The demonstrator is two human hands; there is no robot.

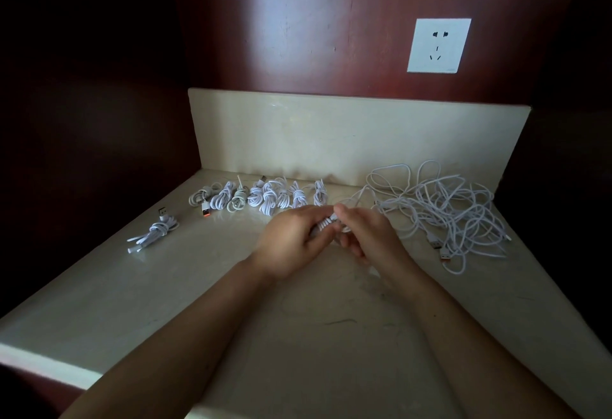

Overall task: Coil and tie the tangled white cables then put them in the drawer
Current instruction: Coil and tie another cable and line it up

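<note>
Both hands meet mid-counter over the cream stone countertop (265, 302). Left hand (291, 239) curls round a small coiled white cable (326, 222); right hand (367, 229) pinches the same coil at its upper end. Row of tied cable bundles (261, 196) lies near the backsplash, one more bundle (154, 231) apart at left. Tangled white cables (443, 210) heap at right. White wall socket (438, 45) above.

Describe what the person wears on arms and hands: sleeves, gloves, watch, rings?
Nothing worn shows. The left hand and right hand are ungloved, with no visible rings. The left forearm and right forearm are bare to the frame's edge: no sleeve, watch or bracelet.
</note>
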